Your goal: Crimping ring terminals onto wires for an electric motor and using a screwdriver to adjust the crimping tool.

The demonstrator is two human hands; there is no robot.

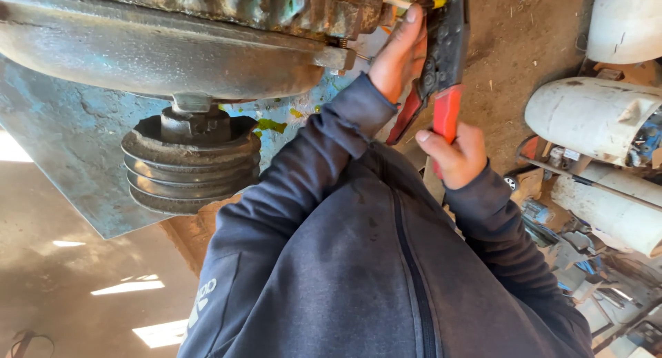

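Both of my hands are on one pair of pliers [445, 48] with a black body and red handles, held up near a bolt on the edge of a large grey metal machine [172, 48]. My left hand [396, 55] wraps the black body and upper handle, fingertips near the tool's head. My right hand [455, 155] is closed on the lower red handle [447, 113]. The jaws are cut off at the top of the view. My dark blue zip jacket [358, 261] fills the lower middle.
A grooved multi-belt pulley [193, 168] hangs under the machine, in front of a worn blue-painted metal plate [62, 144]. White cylindrical tanks [593, 113] and mixed scrap parts [586, 254] lie at the right. Brown dirt ground [524, 48] lies behind the hands.
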